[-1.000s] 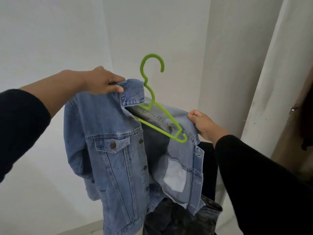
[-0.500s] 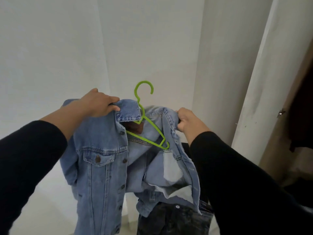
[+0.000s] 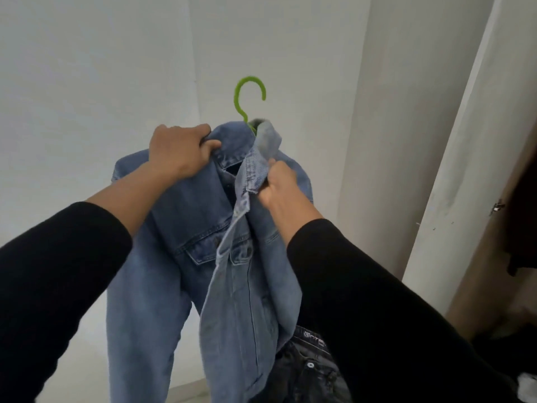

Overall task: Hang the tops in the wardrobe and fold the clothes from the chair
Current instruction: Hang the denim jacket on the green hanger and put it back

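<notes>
Mid-frame, the left hand point(image 3: 177, 154) grips the jacket point(image 3: 203, 228) collar; the right hand point(image 3: 276, 187) clutches its front edge. The hanger point(image 3: 242, 96) hook rises above.

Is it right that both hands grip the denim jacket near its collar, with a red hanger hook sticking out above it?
Not quite: the head view shows a green hanger, not red. Both the left hand and right hand grip the denim jacket near its collar.
</notes>
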Tool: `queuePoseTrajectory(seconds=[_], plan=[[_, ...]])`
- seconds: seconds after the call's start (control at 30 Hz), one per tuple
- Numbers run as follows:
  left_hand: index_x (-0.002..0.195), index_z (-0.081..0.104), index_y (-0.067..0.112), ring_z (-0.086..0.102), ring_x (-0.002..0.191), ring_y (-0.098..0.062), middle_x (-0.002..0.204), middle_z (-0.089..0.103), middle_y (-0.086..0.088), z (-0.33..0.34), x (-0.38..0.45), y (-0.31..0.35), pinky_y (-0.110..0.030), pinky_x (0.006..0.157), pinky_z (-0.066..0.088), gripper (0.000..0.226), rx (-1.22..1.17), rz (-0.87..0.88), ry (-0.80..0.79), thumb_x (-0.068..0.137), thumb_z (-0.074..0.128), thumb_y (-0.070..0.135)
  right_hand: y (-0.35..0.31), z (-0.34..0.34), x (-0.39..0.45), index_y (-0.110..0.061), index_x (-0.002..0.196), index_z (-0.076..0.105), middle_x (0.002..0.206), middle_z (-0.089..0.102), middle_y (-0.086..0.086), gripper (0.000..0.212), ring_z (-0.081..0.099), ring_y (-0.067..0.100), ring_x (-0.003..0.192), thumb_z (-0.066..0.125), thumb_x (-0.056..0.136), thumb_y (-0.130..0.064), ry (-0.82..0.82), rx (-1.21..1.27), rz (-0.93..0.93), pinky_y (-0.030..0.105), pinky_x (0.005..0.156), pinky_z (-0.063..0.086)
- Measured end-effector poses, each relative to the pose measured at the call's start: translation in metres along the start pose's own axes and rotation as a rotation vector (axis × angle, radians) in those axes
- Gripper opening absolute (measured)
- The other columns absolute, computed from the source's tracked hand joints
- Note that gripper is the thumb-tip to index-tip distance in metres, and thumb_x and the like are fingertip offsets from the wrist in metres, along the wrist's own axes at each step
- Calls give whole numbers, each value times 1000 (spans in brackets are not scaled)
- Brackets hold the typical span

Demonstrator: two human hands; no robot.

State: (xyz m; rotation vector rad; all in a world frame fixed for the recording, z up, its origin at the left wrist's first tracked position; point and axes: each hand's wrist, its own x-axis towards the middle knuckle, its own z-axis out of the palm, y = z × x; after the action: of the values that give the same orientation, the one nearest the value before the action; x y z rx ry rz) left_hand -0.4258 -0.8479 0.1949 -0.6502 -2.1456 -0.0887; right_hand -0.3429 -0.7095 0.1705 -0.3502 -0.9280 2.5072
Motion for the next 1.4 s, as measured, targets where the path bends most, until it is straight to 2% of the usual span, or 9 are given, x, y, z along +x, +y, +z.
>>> queuePoseTrajectory(seconds=[0.13, 0.3, 0.43, 0.6, 0.7, 0.83, 0.93, 1.1, 1.4], plan=[[77, 39, 18, 56, 71, -34, 63, 52, -6, 1, -2, -18, -40, 78, 33, 33, -144, -55, 7, 98, 35, 43, -13, -12, -2, -14, 93, 39, 88, 44, 3, 7, 47, 21, 78, 46, 93, -12, 126, -914, -401, 32, 65, 43], [75, 38, 17, 43, 66, -26, 60, 40, 2, 4, -1, -13, -39, 75, 20, 33, -313, -5, 17, 97, 33, 40, -22, -28, 1, -23, 111, 52, 127, 40, 4, 32, 31, 25, 124, 49, 79, -20, 163, -1536, -808, 45, 105, 22], [77, 37, 17, 45, 76, -30, 67, 39, -2, 9, 2, -10, -42, 80, 26, 33, -526, -69, -29, 90, 26, 45, -33, -40, 2, -21, 70, 37, 71, 46, -2, 16, 52, 30, 86, 45, 84, -18, -33, -1558, -657, 33, 69, 36], [57, 48, 12, 50, 96, -36, 75, 46, -11, 5, 7, 31, -50, 89, 33, 67, -568, -374, -146, 82, 35, 73, -32, -45, -2, -17, 85, 48, 82, 52, 0, 4, 48, 25, 77, 49, 82, -20, 85, -1575, -641, 30, 66, 34], [101, 62, 4, 45, 113, -38, 111, 53, -23, 1, 11, 58, -48, 99, 36, 102, -403, -372, -418, 57, 36, 92, -26, -44, -3, -19, 88, 52, 85, 55, -1, 7, 51, 23, 81, 50, 82, -22, 131, -1615, -630, 30, 69, 38], [111, 56, 7, 38, 118, -32, 118, 50, -20, 9, 12, 67, -36, 87, 34, 55, -337, -361, -547, 81, 45, 51, -28, -50, -3, -17, 90, 53, 87, 56, 0, 10, 52, 25, 83, 50, 81, -23, 191, -1649, -609, 30, 70, 37], [95, 57, 8, 43, 111, -33, 103, 53, -14, 7, 11, 80, -35, 82, 30, 63, -496, -399, -578, 76, 41, 65, -33, -54, -6, -18, 95, 54, 96, 60, 2, 15, 56, 26, 92, 51, 83, -25, 215, -1657, -600, 30, 72, 38], [136, 30, 3, 42, 122, -38, 138, 25, -20, 2, -1, 107, -39, 92, 42, 75, -557, -492, -488, 80, 59, 45, -36, -59, -9, -19, 93, 51, 100, 63, 3, 12, 58, 26, 94, 52, 83, -27, 224, -1674, -595, 30, 72, 39], [117, 55, -4, 51, 116, -37, 125, 53, -23, -3, 4, 110, -36, 92, 42, 30, -532, -425, -391, 92, 43, 6, -50, -90, -6, -20, 91, 51, 89, 53, 1, 9, 51, 24, 82, 51, 84, -26, 309, -1665, -514, 30, 70, 41]])
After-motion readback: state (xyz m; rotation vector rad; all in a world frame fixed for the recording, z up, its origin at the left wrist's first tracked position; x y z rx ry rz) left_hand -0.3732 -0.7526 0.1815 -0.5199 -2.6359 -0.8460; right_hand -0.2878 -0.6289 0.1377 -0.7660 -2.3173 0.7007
